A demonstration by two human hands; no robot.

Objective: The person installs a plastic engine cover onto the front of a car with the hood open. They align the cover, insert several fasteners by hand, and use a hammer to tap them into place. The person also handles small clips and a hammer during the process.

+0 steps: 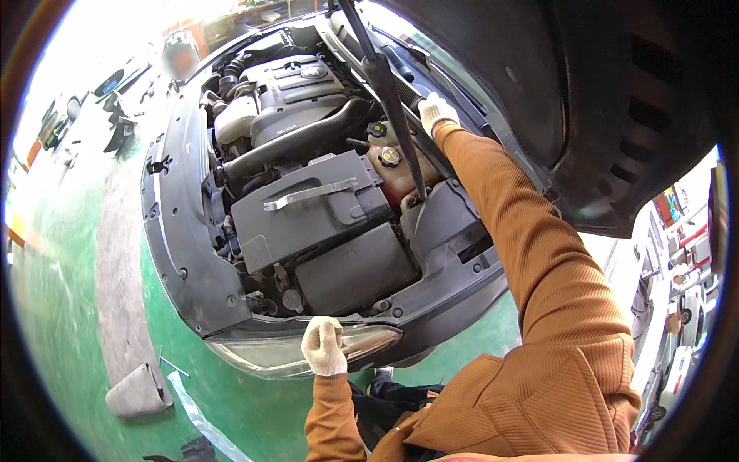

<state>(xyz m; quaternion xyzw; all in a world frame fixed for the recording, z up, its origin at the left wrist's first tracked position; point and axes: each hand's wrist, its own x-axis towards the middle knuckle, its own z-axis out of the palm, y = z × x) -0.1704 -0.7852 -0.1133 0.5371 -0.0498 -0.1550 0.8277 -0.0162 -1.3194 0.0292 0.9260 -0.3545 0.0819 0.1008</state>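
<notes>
1. Gloved hands well apart: left hand [324,346] curled at the headlight [265,354], right hand [437,112] at the black strip [406,94] below the windshield. Can't tell if either's gripping anything.
2. Car's open engine bay [185,254] spreads between them and off to the left.
3. Writing-wise: engine cover [304,115] has lettering plus a round badge [313,71]; tank cap [390,157] has yellow markings.

Head fisheye, close above car [292,223], facing down.
</notes>
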